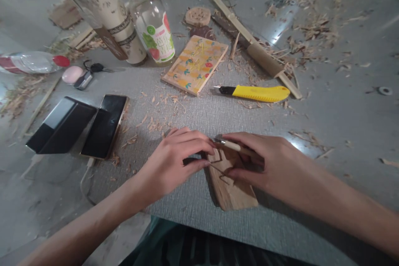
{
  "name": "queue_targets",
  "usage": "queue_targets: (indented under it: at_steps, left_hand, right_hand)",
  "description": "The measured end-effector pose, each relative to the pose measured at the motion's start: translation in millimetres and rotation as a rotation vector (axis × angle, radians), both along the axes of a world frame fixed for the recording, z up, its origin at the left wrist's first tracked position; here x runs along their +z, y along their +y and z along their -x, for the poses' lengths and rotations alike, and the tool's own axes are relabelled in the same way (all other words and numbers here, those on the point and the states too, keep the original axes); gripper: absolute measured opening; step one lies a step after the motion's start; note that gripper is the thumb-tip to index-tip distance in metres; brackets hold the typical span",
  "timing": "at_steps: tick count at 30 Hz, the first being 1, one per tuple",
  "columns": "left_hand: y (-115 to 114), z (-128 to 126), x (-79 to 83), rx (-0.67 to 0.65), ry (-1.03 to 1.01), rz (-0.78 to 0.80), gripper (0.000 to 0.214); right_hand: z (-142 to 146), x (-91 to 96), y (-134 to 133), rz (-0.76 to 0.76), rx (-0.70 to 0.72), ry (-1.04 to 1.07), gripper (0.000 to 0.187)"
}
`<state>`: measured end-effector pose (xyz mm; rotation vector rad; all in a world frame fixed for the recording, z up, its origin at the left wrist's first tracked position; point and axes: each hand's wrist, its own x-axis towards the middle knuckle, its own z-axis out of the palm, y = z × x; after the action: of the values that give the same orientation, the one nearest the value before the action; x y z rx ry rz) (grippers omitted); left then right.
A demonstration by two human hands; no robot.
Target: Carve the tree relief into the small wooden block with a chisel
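A flat wooden piece (232,193) with cut lines lies on the grey textured mat (193,116) near the front edge. My left hand (174,160) presses on its upper left corner, fingers bent and together, thumb along the wood. My right hand (255,160) is closed round a thin carving knife (229,144); its metal tip points left toward my left fingertips, just above the wood. Much of the piece is hidden under both hands.
A yellow utility knife (255,93) lies behind the hands. A patterned notebook (195,64), a drink bottle (152,25), a bamboo tube (106,12) and bamboo strips (246,35) sit further back. Two phones (104,126) lie left. Shavings are scattered everywhere.
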<state>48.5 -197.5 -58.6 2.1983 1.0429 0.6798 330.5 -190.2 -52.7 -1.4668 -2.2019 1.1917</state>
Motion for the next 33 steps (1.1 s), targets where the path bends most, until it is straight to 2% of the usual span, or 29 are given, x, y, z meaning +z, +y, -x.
queue_targets:
  at_steps: [7,11,17,22,27,30,33]
  left_hand:
    - [2.5,-0.4,-4.7,0.004,-0.001,0.016,0.016]
    - [-5.6,-4.1,-3.1,0.087,0.078,0.043,0.038]
    - [-28.2,-21.8,6.1,0.242,-0.017,0.171,0.031]
    - [-47.3,-33.8,7.9,0.334,-0.032,0.084,0.030]
    - [-64.0,-38.3,-0.4,0.420,0.109,-0.017,0.044]
    - [-67.7,-38.3,-5.9,0.436,-0.019,0.076,0.049]
    - [-67.6,-39.8,-6.7,0.490,-0.309,0.246,0.049]
  right_hand:
    - [-2.7,0.0,3.8,0.012,0.032,-0.037,0.047]
    - [-3.5,-0.2,3.0,0.023,0.029,-0.047,0.045]
    - [-3.2,-0.7,-2.2,0.028,0.032,-0.001,0.038]
    - [-0.8,-5.3,-5.5,-0.047,0.018,0.022,0.044]
    - [4.0,-5.0,-9.2,-0.117,-0.017,0.067,0.027]
    - [8.4,-3.5,-13.9,-0.148,-0.029,0.099,0.028]
    - [13.5,-3.9,-18.0,-0.194,-0.050,0.138,0.028]
